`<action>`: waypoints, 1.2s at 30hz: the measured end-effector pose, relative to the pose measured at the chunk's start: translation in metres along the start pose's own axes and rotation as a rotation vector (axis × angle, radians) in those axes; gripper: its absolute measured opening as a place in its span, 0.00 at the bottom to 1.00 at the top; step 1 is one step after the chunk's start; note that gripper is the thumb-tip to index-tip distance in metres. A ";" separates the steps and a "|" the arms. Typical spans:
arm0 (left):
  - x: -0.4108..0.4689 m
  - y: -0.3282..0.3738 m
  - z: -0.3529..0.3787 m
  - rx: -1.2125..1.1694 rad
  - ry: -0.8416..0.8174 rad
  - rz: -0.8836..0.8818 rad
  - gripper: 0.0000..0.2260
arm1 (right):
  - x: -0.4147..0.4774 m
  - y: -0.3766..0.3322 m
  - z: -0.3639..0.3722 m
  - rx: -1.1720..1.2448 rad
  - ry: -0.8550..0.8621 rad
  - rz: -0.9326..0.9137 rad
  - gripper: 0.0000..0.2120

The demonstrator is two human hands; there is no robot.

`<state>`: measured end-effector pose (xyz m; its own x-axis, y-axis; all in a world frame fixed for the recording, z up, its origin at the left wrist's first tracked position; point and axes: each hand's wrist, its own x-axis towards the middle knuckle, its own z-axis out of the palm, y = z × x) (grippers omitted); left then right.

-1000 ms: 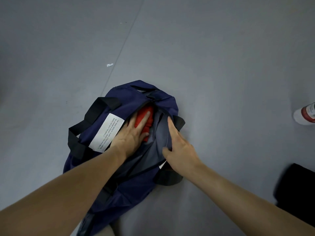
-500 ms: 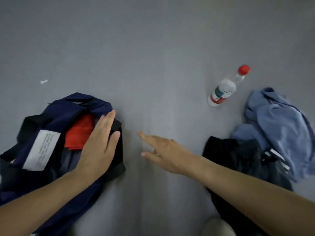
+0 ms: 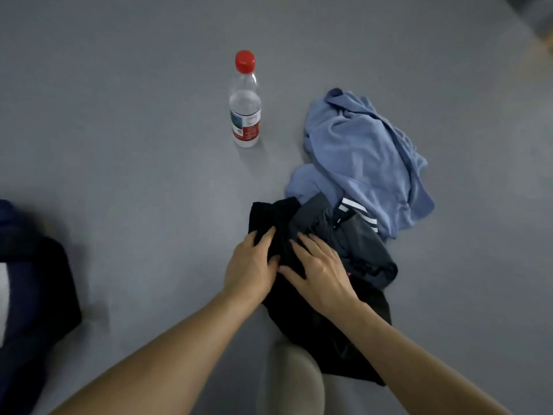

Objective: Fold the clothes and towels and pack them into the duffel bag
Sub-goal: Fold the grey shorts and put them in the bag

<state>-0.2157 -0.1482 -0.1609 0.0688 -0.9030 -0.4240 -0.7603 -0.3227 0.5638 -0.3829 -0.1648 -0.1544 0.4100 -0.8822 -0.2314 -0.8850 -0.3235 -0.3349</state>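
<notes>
Garment (image 3: 302,327), black, axis 11–5 o'clock: left hand (image 3: 250,268) pinches it, right hand (image 3: 318,275) lies flat, spread; duffel bag (image 3: 33,283) at 9 o'clock

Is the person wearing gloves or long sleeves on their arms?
No. The left forearm and right forearm are bare, no sleeves showing. The left hand and right hand wear no gloves, and no watch, bracelet or ring shows.
</notes>
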 end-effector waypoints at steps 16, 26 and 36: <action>-0.061 0.016 -0.124 0.145 0.083 0.095 0.25 | 0.070 0.003 -0.111 0.405 0.144 0.377 0.05; -0.227 0.065 -0.294 0.010 0.418 0.085 0.18 | 0.006 -0.119 -0.350 0.686 0.275 -0.115 0.04; -0.330 0.065 -0.351 -0.211 0.827 0.202 0.19 | -0.059 -0.305 -0.404 0.543 0.016 -0.437 0.05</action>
<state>-0.0613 0.0294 0.2647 0.4543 -0.8381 0.3020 -0.6790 -0.1063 0.7264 -0.2263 -0.1522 0.3300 0.6965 -0.7164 0.0403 -0.4026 -0.4366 -0.8045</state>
